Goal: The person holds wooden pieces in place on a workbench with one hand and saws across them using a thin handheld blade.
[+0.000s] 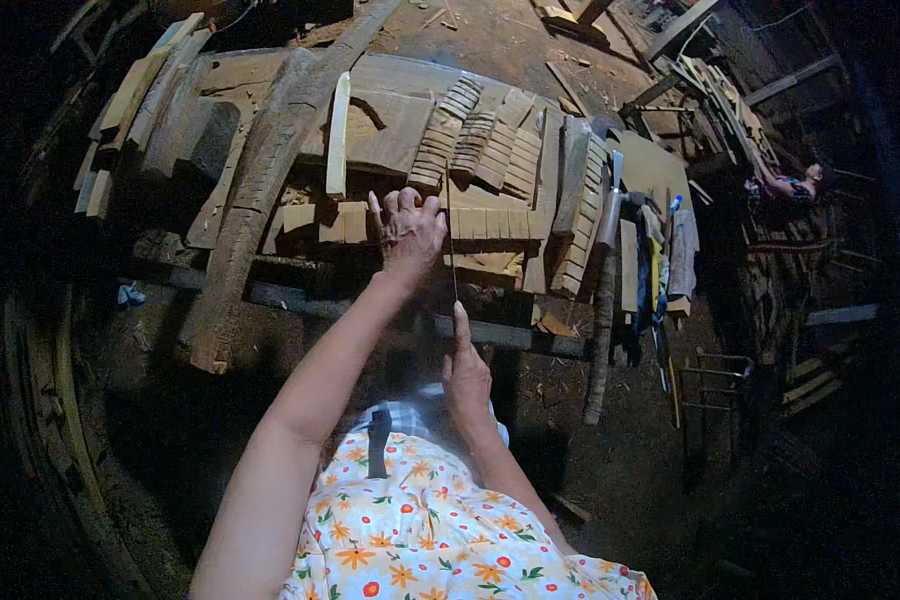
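The right hand [468, 385] closes around the near end of a thin-bladed tool [453, 262], its index finger stretched along it (the grip itself is hidden by the hand). The left hand [411, 236], just beyond and to the left, bends its fingers over a row of wooden blocks [495, 222]; I cannot tell whether it grips or only presses. The blade runs away from the right hand, close beside the left, across that row. Beyond the left hand lies a slanting stack of cut pieces [435, 150]; left of that, a pale stick [338, 140]. Farther left slants a long, rough beam [260, 190].
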Available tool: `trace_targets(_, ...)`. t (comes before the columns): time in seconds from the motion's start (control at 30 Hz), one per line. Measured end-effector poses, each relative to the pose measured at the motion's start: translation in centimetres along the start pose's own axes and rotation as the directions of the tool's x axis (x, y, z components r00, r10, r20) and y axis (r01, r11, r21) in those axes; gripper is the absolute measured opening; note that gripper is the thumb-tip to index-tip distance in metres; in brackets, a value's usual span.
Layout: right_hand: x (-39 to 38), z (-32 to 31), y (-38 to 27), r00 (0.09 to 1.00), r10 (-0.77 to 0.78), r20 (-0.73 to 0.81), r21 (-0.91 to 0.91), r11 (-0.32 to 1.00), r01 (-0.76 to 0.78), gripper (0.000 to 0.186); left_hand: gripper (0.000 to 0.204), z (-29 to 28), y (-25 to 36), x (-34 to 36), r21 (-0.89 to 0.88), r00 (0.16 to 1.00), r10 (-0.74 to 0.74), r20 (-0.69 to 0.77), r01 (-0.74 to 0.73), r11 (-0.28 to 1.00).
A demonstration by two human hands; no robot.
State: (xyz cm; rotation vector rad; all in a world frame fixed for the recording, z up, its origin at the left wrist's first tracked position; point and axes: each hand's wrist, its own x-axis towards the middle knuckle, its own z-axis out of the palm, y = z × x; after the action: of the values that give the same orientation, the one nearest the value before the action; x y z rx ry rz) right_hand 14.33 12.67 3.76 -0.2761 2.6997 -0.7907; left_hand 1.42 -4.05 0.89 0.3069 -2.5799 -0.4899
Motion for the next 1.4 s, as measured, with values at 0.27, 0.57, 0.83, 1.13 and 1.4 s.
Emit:
trace_targets(0.27,-4.3,-0.1,1.9,0.999,-0.008,0.038,-0.002,1.0,0.009,0.085,0.017,-0.1,-0.2,-0.1,0.039,1.0,-0.02,0.001,0.02,0.999)
trace_targets(0.57,0.5,0.4,0.8,0.998,-0.048,-0.042,0.06,0.997,0.05,0.085,0.018,0.1,0.5,-0.2,0.016,1.0,0.003,0.018,-0.004,1.0)
trace_targets(0.83,-3.7,0.2,1.8,1.0,-0.025,0.014,-0.017,1.0,0.025,0.086,0.019,0.1,-0.2,0.1,0.085,1.0,-0.007,0.007,0.007,0.996)
trace_targets(1.13,1.4,0.9,0.7,0.975,-0.181,-0.128,0.012,0.983,0.184,0.089,0.02,0.4,-0.4,-0.6,0.034,1.0,-0.012,-0.006,0.012,0.999)
trace_targets(1.4,-4.5,-0.1,1.5,0.996,-0.074,-0.059,0.099,0.992,0.08,0.077,0.023,-0.8,0.1,-0.1,0.096,1.0,-0.004,-0.012,0.005,0.995)
